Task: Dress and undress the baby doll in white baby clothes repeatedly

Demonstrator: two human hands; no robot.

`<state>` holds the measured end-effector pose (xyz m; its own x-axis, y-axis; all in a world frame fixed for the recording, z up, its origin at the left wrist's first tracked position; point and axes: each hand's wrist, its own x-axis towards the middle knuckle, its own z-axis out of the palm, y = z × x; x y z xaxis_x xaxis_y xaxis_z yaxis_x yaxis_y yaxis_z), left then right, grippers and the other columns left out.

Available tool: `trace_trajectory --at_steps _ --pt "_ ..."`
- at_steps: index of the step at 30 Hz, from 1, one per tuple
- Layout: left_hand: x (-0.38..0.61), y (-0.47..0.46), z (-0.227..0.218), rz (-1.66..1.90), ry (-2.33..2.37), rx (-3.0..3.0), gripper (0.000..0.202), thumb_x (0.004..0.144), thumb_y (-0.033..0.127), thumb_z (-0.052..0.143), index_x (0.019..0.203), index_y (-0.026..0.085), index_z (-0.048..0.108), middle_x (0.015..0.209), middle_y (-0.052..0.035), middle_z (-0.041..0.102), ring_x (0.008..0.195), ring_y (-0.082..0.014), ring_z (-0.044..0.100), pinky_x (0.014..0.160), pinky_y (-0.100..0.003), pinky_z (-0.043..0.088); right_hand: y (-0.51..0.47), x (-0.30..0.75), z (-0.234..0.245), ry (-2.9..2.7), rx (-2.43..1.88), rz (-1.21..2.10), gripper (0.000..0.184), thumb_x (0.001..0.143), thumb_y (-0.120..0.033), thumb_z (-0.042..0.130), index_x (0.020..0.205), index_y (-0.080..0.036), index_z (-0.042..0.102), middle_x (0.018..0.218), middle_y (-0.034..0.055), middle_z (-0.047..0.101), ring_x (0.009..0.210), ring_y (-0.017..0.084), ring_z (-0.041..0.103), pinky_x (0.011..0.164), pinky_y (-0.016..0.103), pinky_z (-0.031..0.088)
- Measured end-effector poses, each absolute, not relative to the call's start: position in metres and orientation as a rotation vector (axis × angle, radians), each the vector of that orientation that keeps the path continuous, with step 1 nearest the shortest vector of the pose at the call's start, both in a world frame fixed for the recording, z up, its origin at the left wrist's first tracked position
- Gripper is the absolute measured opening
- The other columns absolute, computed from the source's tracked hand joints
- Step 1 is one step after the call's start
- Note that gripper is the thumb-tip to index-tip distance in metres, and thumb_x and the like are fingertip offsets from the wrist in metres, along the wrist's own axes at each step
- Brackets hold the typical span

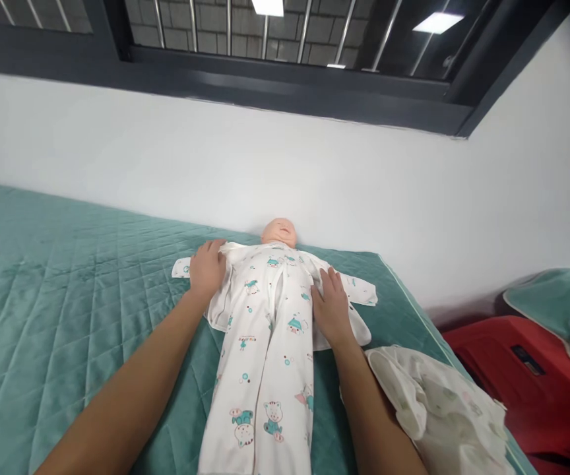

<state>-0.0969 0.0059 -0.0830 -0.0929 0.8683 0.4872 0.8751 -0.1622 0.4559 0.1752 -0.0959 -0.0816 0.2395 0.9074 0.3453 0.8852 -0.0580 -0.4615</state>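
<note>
A baby doll (279, 231) lies face up on the bed, its head close to the wall. White printed baby pants (253, 369) are spread over its front, the legs stretching toward me. Under them shows a white baby top (361, 290) with sleeves out to both sides. My left hand (208, 267) rests flat on the top near the left sleeve, fingers extended. On the other side, my right hand (332, 307) lies with fingers stretched out along the edge of the pants and the top. Neither hand grips anything visible. The doll's body and limbs are hidden by cloth.
A green quilted cover (92, 284) lies over the bed. Crumpled whitish cloth (443, 402) sits beside my right forearm. Past the bed's right edge are a red plastic object (522, 369) and more green fabric (562, 307). A white wall (206, 165) and dark-framed window stand behind.
</note>
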Motion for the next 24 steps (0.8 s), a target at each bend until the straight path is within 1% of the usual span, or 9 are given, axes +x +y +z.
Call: trace_trajectory --at_steps 2,4,6,8,12,15,19,22,24 --pt "-0.094 0.003 -0.084 -1.111 -1.734 -2.257 0.043 0.087 0.013 0.044 0.125 0.024 0.061 0.135 -0.0075 0.058 0.126 -0.0262 0.05 0.104 -0.042 0.039 -0.097 0.173 -0.08 -1.665 -2.018 0.016 0.054 0.096 -0.03 0.033 0.148 -0.016 0.037 0.16 0.0156 0.024 0.149 0.033 0.016 0.115 0.059 0.024" --pt "-0.091 -0.001 -0.084 -1.032 -1.501 -2.422 0.043 0.089 0.013 0.044 0.125 0.027 0.06 0.141 -0.0044 0.054 0.133 -0.0242 0.044 0.11 -0.044 0.032 -0.099 0.17 -0.079 -1.694 -2.064 0.0 0.055 0.096 -0.025 0.032 0.151 -0.022 0.034 0.162 0.013 0.018 0.15 0.033 0.011 0.114 0.061 0.022" --pt "-0.088 -0.004 -0.085 -0.935 -1.417 -2.543 0.043 0.093 0.015 0.041 0.13 0.029 0.056 0.143 -0.0028 0.053 0.135 -0.0229 0.041 0.113 -0.047 0.027 -0.102 0.168 -0.078 -1.738 -2.057 -0.018 0.056 0.095 -0.02 0.031 0.151 -0.027 0.032 0.163 0.0104 0.013 0.15 0.032 0.007 0.116 0.06 0.019" --pt "-0.087 -0.005 -0.085 -0.855 -1.458 -2.579 0.046 0.094 0.016 0.037 0.137 0.029 0.048 0.144 -0.0033 0.052 0.136 -0.0234 0.04 0.115 -0.052 0.023 -0.104 0.167 -0.076 -1.779 -2.027 -0.039 0.057 0.095 -0.017 0.029 0.15 -0.029 0.033 0.164 0.0083 0.012 0.151 0.03 0.005 0.117 0.059 0.017" --pt "-0.087 -0.006 -0.084 -0.769 -1.586 -2.543 0.05 0.095 0.016 0.035 0.142 0.029 0.041 0.146 -0.0059 0.05 0.138 -0.0254 0.036 0.116 -0.055 0.019 -0.102 0.165 -0.072 -1.765 -2.052 -0.088 0.056 0.095 -0.018 0.031 0.15 -0.025 0.034 0.162 0.0115 0.017 0.15 0.031 0.011 0.116 0.059 0.02" --pt "-0.087 -0.008 -0.081 -0.753 -1.671 -2.511 0.05 0.094 0.017 0.036 0.141 0.031 0.043 0.145 -0.0054 0.051 0.136 -0.0258 0.038 0.116 -0.055 0.019 -0.092 0.163 -0.067 -1.803 -2.095 -0.137 0.055 0.095 -0.02 0.032 0.15 -0.024 0.034 0.161 0.0139 0.02 0.149 0.032 0.015 0.115 0.059 0.021" --pt "-0.089 -0.01 -0.078 -0.733 -1.759 -2.463 0.048 0.092 0.022 0.042 0.139 0.032 0.046 0.147 -0.0044 0.048 0.135 -0.0278 0.037 0.115 -0.054 0.021 -0.073 0.168 -0.06 -1.929 -2.188 -0.162 0.056 0.095 -0.025 0.037 0.151 -0.021 0.032 0.161 0.0161 0.021 0.148 0.035 0.015 0.114 0.064 0.018" --pt "-0.092 -0.01 -0.077 -0.719 -1.848 -2.407 0.048 0.091 0.03 0.047 0.139 0.033 0.048 0.146 -0.007 0.049 0.134 -0.0299 0.038 0.113 -0.053 0.024 -0.057 0.185 -0.053 -2.017 -2.222 -0.209 0.053 0.094 -0.022 0.039 0.147 -0.019 0.038 0.158 0.0157 0.029 0.148 0.033 0.019 0.115 0.064 0.013" --pt "-0.094 -0.01 -0.077 -0.725 -1.895 -2.383 0.05 0.09 0.035 0.048 0.14 0.033 0.048 0.143 -0.0085 0.051 0.133 -0.0308 0.039 0.113 -0.053 0.024 -0.048 0.201 -0.049 -2.007 -2.244 -0.147 0.05 0.092 -0.031 0.048 0.142 -0.022 0.046 0.154 0.0148 0.037 0.145 0.035 0.024 0.113 0.067 0.012"
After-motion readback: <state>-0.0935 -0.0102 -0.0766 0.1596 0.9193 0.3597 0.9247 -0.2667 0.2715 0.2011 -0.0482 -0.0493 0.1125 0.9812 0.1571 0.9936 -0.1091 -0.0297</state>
